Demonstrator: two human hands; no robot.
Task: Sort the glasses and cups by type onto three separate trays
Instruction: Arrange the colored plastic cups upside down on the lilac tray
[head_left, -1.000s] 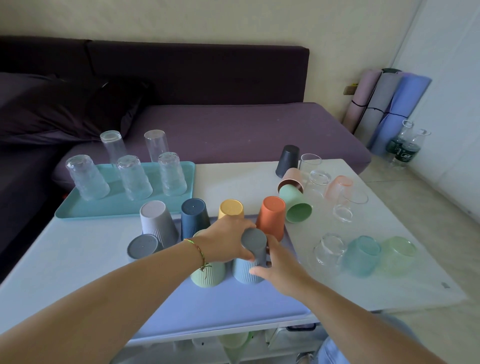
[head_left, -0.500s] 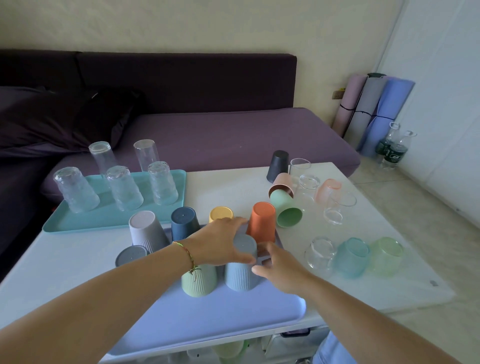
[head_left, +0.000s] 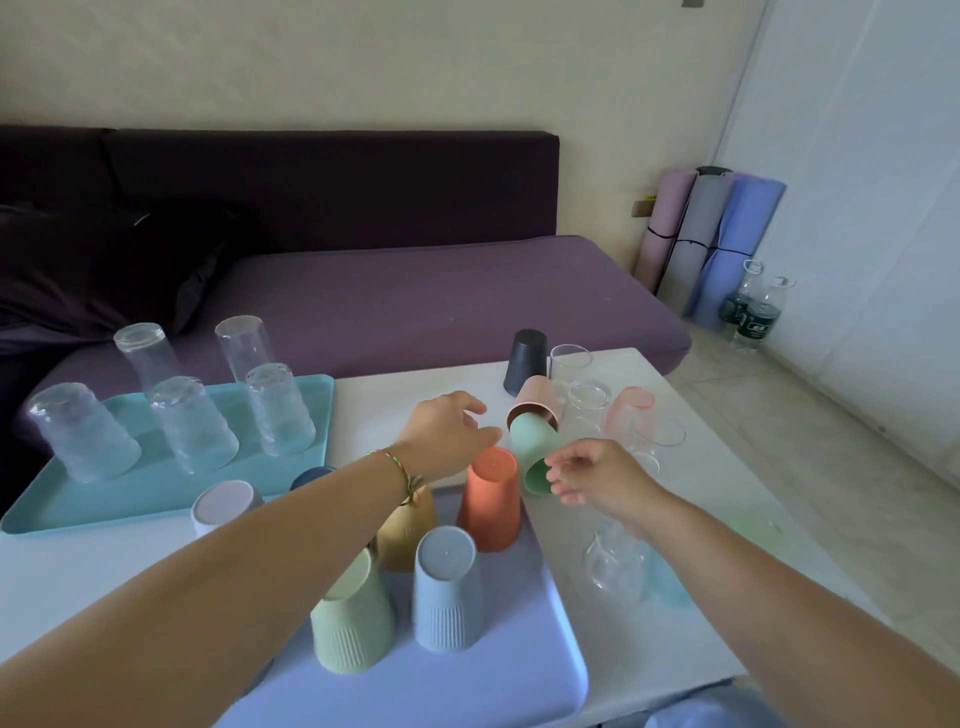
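My left hand (head_left: 447, 434) and right hand (head_left: 597, 475) have left the grey-blue cup (head_left: 445, 592) upturned on the lavender tray (head_left: 493, 691). Fingers (head_left: 569, 462) loose and empty, they flank the tipped green cup (head_left: 532, 454) on the tabletop (head_left: 405, 405), likely next to join its kind.

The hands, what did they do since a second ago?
The left hand and right hand let go of the blue cup, which stands upside down on the lilac tray, and moved forward toward the green cup lying on its side. Both are empty. The glasses on the teal tray stayed put.
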